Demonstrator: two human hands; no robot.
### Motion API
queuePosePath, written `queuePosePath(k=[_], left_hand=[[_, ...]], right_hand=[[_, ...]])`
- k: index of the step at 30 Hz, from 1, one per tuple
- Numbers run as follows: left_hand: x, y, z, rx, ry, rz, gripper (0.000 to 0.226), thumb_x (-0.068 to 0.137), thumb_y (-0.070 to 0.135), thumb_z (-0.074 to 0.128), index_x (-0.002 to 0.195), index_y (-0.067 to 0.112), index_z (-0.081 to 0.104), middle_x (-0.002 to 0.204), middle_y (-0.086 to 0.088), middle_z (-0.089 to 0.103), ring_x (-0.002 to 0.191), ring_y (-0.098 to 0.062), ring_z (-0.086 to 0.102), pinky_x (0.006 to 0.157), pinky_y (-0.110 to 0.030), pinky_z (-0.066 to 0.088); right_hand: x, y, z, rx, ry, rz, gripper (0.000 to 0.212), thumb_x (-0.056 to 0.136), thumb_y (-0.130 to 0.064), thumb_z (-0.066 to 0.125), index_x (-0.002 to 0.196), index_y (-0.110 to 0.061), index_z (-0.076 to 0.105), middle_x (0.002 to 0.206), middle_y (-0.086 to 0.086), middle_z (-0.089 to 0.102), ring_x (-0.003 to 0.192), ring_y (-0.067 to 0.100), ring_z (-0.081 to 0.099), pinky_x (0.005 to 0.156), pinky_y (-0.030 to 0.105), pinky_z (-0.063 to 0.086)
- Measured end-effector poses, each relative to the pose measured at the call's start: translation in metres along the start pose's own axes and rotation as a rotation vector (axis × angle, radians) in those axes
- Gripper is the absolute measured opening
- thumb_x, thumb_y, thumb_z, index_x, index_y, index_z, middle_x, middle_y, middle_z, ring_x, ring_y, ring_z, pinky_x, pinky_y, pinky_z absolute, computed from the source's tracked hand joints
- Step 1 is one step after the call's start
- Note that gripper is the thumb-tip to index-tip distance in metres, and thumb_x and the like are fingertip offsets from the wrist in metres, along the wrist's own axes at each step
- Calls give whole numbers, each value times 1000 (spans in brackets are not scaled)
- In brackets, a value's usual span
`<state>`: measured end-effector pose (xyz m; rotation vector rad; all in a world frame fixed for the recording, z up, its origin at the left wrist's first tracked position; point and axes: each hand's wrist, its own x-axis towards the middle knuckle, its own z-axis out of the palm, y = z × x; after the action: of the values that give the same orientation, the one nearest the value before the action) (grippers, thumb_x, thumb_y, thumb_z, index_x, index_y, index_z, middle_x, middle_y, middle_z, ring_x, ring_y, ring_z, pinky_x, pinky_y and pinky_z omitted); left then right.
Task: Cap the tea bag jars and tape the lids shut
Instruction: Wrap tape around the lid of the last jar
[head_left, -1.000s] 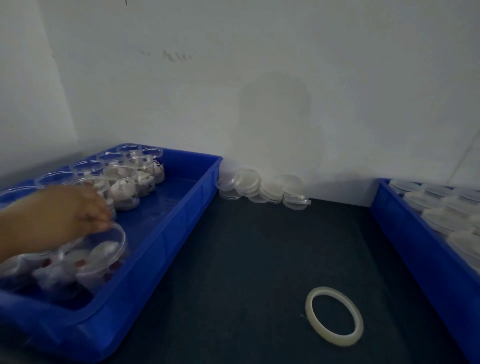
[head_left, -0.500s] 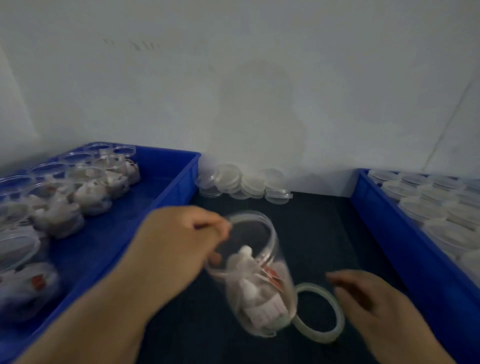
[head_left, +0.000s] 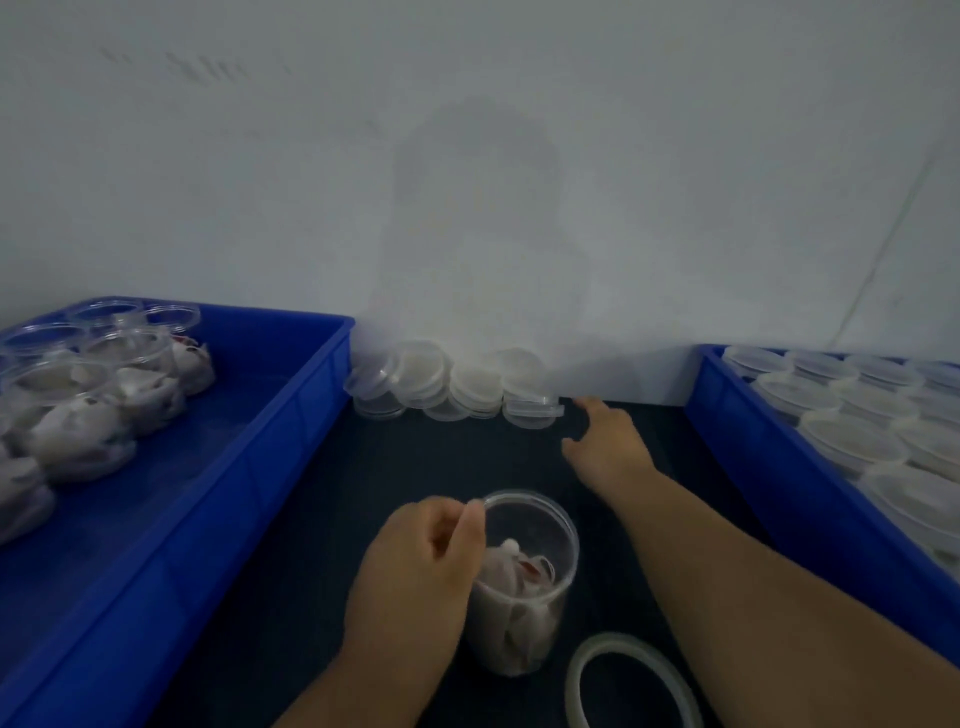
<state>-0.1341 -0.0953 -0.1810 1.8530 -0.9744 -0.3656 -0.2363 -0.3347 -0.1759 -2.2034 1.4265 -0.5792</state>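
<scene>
A clear open jar (head_left: 527, 587) with tea bags inside stands upright on the dark mat in front of me. My left hand (head_left: 418, 577) grips its left side, thumb at the rim. My right hand (head_left: 605, 447) is stretched out toward the wall with straight fingers, its fingertips close to the rightmost of the loose clear lids (head_left: 532, 408) piled there; it holds nothing. A roll of clear tape (head_left: 587, 675) lies flat on the mat, just right of the jar.
A blue tray (head_left: 291, 436) on the left holds several open jars of tea bags (head_left: 78, 436). Another blue tray (head_left: 769, 467) on the right holds several capped jars (head_left: 852, 441). A white wall closes off the back.
My left hand lifted a jar out of the left tray, carried it over tilted, and set it upright on the mat. My right hand came in and reached toward the lids.
</scene>
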Motion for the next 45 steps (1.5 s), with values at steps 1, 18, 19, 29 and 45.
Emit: queuePosePath(k=[1, 18, 19, 29, 45], left_hand=[[5, 2, 7, -92, -46, -16, 33, 94, 58, 38, 90, 45, 67, 86, 16, 64, 84, 4, 60, 69, -23, 46], [-2, -37, 19, -288, -493, 165, 103, 51, 47, 96, 112, 90, 24, 127, 55, 35, 120, 30, 38, 85, 10, 30], [-2, -37, 18, -262, -493, 159, 103, 51, 49, 96, 112, 90, 23, 127, 55, 35, 120, 30, 38, 85, 10, 30], [-24, -18, 10, -226, -344, 180, 90, 50, 43, 96, 97, 90, 35, 112, 57, 48, 104, 29, 50, 76, 9, 35], [-87, -21, -3, -183, -203, 175, 80, 51, 60, 88, 122, 52, 51, 116, 27, 65, 102, 11, 63, 82, -19, 54]], right_hand=[[12, 1, 6, -64, -15, -13, 68, 92, -28, 63, 151, -30, 30, 144, 14, 36, 118, 30, 51, 94, 35, 48], [53, 4, 9, -96, 194, -296, 24, 97, -29, 60, 116, -16, 66, 104, 2, 66, 92, 24, 61, 75, 25, 37], [42, 2, 0, 56, 235, -244, 29, 97, -32, 60, 124, -22, 62, 100, -8, 68, 90, 18, 60, 76, 24, 39], [-134, -12, -65, 1168, -26, -56, 38, 95, -11, 61, 114, -43, 69, 95, 1, 74, 65, 10, 60, 58, 24, 51], [-232, -39, -38, 201, -65, -353, 65, 61, -75, 70, 118, -48, 53, 116, -31, 44, 104, -13, 46, 76, 8, 37]])
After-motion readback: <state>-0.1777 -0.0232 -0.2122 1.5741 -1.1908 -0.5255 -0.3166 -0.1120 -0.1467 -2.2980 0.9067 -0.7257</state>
